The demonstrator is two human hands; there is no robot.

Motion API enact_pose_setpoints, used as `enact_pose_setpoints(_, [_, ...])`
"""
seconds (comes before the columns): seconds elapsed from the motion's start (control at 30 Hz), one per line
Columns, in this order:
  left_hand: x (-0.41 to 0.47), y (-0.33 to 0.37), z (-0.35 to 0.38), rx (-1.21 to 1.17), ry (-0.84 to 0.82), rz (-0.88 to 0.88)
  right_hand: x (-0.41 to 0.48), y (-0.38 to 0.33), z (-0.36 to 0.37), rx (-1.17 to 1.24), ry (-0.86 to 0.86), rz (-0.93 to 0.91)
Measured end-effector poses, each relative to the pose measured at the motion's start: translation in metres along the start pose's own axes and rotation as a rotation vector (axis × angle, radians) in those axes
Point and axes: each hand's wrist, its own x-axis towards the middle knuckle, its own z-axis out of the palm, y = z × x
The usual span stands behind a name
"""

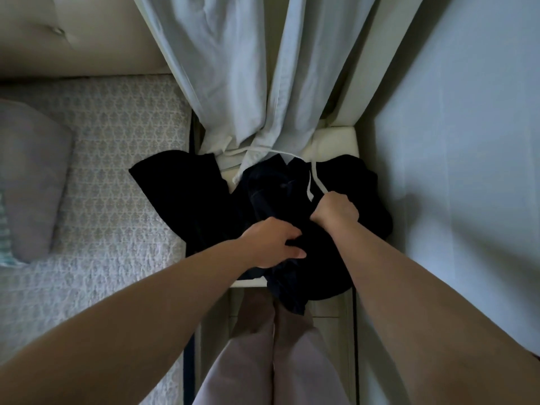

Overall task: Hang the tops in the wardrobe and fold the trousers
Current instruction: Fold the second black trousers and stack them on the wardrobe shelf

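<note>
On the white desk (336, 140) dark garments (274, 194) lie heaped, with a white hanger (309, 182) among them. The left hand (273, 244) pinches the cloth; the right hand (336, 210) clenches it. Apparently nothing is hung or folded yet.

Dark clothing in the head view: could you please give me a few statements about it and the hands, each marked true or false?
1. The left hand grips the dark clothing. True.
2. The right hand lies open and flat. False: it is curled in a fist at the end of the white hanger.
3. The dark clothing lies on the floor. False: it sits on a white stool beside the bed.
4. A grey pillow lies on the bed. True.
</note>
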Motion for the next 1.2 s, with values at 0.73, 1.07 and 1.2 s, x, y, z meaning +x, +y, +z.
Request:
enact_pose_setpoints(0.73, [0.038,-0.002,-0.051,0.643,0.175,0.215,-0.077,0.047,0.036,0.498,0.618,-0.628])
enact_pose_setpoints(1.07, [-0.011,0.019,-0.045,0.681,0.104,0.213,-0.085,0.062,0.008,0.523,0.264,-0.56])
enact_pose_setpoints(1.2, [-0.036,0.026,-0.047,0.757,0.045,0.337,-0.072,0.046,-0.023,0.014,0.229,-0.793])
